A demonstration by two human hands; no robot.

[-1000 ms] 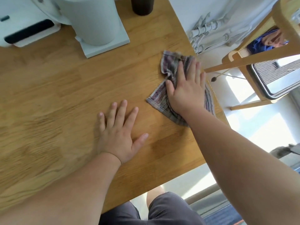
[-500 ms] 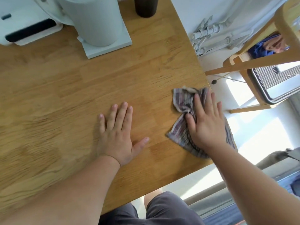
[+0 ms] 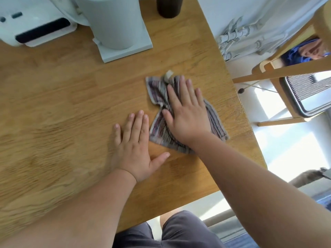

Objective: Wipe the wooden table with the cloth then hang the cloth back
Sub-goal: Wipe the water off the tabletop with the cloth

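Note:
A striped grey-and-purple cloth (image 3: 158,127) lies crumpled on the wooden table (image 3: 62,108), right of centre. My right hand (image 3: 186,113) presses flat on top of it with fingers spread, covering its middle. A small pale tag sticks out at the cloth's far end. My left hand (image 3: 134,145) rests palm down on the bare wood just left of the cloth, fingers apart, holding nothing.
A white appliance on a square base (image 3: 123,49) stands at the back, with a flat white device (image 3: 35,29) at the far left and a dark cylinder (image 3: 168,8) behind. The table's right edge (image 3: 250,133) drops to the floor; a wooden chair (image 3: 286,68) stands beyond.
My right hand slid the cloth from the far right down along the table's right edge, then leftwards, close to my left hand. The left hand stayed put.

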